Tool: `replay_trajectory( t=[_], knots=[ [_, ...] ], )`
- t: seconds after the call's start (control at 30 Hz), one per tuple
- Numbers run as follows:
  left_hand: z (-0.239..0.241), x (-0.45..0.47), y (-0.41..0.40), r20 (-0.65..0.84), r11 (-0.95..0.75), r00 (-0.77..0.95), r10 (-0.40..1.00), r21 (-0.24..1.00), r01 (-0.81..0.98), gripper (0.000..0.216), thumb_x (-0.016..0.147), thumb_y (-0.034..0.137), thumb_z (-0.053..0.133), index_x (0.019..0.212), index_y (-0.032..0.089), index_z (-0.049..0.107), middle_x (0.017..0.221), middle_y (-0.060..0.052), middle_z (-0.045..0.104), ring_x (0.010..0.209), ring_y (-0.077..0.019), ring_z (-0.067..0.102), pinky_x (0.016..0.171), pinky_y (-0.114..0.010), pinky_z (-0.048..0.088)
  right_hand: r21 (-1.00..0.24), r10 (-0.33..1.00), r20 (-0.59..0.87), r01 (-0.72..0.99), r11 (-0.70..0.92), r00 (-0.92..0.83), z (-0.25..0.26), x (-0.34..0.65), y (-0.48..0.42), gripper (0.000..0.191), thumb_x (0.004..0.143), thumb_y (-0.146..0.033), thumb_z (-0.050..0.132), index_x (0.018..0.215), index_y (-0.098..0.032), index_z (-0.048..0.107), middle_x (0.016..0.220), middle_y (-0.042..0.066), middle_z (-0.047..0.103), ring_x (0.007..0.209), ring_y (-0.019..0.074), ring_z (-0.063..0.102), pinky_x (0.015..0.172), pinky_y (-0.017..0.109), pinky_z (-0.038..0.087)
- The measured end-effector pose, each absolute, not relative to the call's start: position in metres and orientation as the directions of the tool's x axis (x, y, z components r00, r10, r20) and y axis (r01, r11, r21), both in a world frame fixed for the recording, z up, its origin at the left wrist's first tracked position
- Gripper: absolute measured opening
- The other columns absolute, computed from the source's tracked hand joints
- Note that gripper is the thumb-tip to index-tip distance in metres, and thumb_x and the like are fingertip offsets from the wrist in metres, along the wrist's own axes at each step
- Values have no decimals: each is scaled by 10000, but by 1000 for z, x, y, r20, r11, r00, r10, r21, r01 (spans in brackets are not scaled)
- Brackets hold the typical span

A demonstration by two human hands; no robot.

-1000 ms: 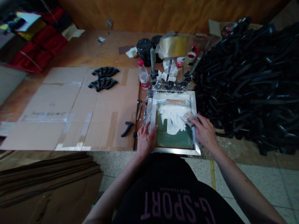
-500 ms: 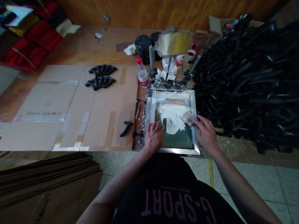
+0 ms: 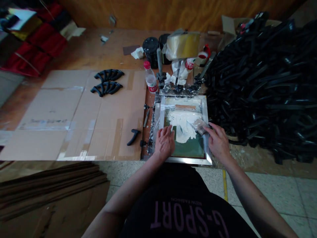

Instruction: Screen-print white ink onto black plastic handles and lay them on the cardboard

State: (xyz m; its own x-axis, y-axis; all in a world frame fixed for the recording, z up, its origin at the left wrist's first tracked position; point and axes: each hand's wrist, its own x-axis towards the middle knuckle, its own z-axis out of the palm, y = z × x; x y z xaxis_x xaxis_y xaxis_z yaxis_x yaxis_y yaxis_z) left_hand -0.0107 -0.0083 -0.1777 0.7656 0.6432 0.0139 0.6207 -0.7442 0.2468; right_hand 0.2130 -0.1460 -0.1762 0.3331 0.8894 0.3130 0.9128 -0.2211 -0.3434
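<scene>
Left hand [image 3: 164,142] lies flat, palm down, on the screen frame [image 3: 206,109] — gripping nothing. Right hand [image 3: 218,142] pinches the squeegee [image 3: 199,125] at the frame's right edge, beside white ink [image 3: 182,124].

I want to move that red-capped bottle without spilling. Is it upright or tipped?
Upright: the bottle stands on its base, red cap on top, beside the screen frame.
</scene>
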Motion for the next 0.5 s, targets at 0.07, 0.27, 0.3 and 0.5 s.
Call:
replay_trajectory(
  t=[0.07,0.27,0.3,0.5],
  knots=[
    [-176,-11,-8,14,-746,768,641,246,619,354,841,193,501,1181,185,601,1423,-97,478,1268,-255,416,1049,-440,324,-334,892,317,918,-213,323,-175,212,-145,550,793,-18,436,1242,-282,614,1317,63,544,1187,281,493,986,498,470],
    [-177,-12,-12,33,-748,765,643,241,618,357,866,184,472,1205,168,586,1415,-100,490,1260,-259,419,1037,-434,330,-309,896,334,932,-190,294,-170,208,-141,498,802,-20,444,1225,-211,626,1295,106,550,1187,279,486,994,477,467],
    [-178,-12,-12,37,-746,763,646,245,619,358,872,179,462,1209,165,580,1413,-95,493,1259,-256,420,1039,-432,330,-305,896,333,933,-191,293,-169,208,-141,500,801,-18,445,1226,-211,625,1294,105,550,1186,277,487,995,475,467],
    [-182,-10,-11,30,-741,765,644,273,613,350,845,168,492,1184,157,582,1391,-93,511,1241,-254,434,1034,-427,337,-289,899,329,937,-197,291,-170,206,-141,488,805,-10,440,1200,-217,637,1278,89,563,1183,260,487,1000,455,463]
  ],
)
